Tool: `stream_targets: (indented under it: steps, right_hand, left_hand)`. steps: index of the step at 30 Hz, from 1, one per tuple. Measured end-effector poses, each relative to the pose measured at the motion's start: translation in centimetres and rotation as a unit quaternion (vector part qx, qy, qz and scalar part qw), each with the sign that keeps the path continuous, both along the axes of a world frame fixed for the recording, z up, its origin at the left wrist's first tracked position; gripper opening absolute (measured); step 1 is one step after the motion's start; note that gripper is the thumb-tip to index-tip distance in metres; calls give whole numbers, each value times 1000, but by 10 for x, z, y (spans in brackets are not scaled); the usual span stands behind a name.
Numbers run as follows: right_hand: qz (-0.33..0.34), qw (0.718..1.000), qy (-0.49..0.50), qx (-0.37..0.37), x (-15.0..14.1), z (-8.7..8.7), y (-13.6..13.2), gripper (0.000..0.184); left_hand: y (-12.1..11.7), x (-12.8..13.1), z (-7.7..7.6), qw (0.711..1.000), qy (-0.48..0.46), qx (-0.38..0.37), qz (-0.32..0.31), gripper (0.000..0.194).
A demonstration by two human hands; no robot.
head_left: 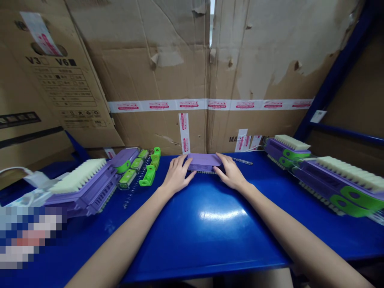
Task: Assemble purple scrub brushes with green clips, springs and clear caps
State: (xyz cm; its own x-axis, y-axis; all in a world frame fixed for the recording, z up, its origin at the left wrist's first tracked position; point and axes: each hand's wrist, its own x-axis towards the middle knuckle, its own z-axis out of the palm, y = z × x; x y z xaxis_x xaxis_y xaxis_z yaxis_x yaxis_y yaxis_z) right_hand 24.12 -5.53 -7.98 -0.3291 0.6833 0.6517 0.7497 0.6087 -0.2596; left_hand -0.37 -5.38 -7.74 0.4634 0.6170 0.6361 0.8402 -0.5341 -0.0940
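At the far middle of the blue table, a flat purple plastic housing (204, 161) lies with a slatted front side and a row of pale ridges along its underside. My left hand (177, 173) grips its left end, thumb at the front and fingers over the top edge. On the opposite end, my right hand (230, 172) holds it the same way. Just behind my right hand lies a thin screwdriver-like tool (244, 161). Left of my left hand are several loose bright green plastic parts (147, 176) and a long coiled spring (136, 176).
Purple housings with cream ridged pads are stacked at the left (78, 176), and similar ones with green ends (336, 180) at the right. A white plug (37, 179) with a cable sits far left. Cardboard (162, 72) walls the back; a blue metal post (327, 76) stands right.
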Motion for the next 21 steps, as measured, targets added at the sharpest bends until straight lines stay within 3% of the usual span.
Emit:
stream_targets:
  steps: [3,6,9,11,17,21]
  right_hand:
    - [1,1000,0,6,0,1,0,52]
    - [-2,1000,3,8,1,1,0,53]
    - [-9,1000,6,4,1,0,0,52]
    - [-11,1000,7,3,2,0,0,52]
    - [-13,1000,10,3,1,0,1,53]
    - [-13,1000,11,4,1,0,0,52]
  left_hand:
    - [-5,2,9,999,19,12,47,49]
    - [-11,3,26,988,29,3,152,46]
    - [-19,-2,44,956,33,-44,289,44]
    - [-23,-8,52,934,41,-94,343,40]
    - [-27,-22,55,892,101,-206,390,20]
    - [-29,-19,52,902,112,-215,357,24]
